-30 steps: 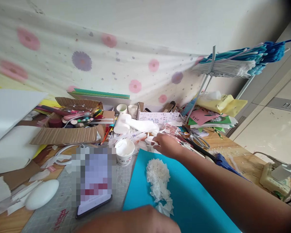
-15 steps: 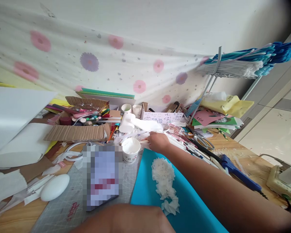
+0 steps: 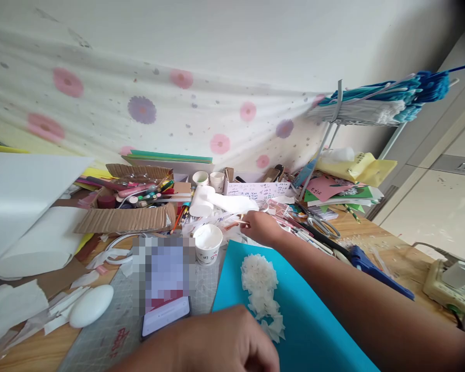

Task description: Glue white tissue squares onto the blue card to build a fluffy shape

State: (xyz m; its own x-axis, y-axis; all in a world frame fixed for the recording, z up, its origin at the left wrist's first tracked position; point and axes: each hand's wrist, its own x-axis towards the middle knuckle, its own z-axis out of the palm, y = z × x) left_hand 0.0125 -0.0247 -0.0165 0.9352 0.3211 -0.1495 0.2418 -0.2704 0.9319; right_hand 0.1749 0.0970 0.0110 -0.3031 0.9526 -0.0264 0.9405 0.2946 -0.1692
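My right hand [image 3: 261,227] reaches across to the back of the mat, fingers pinched on a thin wooden stick [image 3: 241,221]. Just left of it stands a white paper cup [image 3: 208,250] with white stuff inside; the stick is apart from the cup. My left hand [image 3: 217,341] is low in the view with curled fingers over the lower edge of a blue sheet [image 3: 313,320]; whatever its fingertips hold is hidden. On that sheet lies a shape of crumpled white tissue paper pieces [image 3: 259,281]. A phone [image 3: 166,318], partly blurred, rests beside the left hand.
A grey cutting mat [image 3: 101,330] lies under the phone. On the left are a white egg-shaped piece [image 3: 91,306] and paper scraps. A cardboard box [image 3: 124,219] of pens stands behind. Scissors [image 3: 323,226] and a blue glue gun [image 3: 380,271] lie right.
My right hand has moved slightly right, drawing the stick away from the cup. My left hand has risen further into view, and the camera view has shifted a little.
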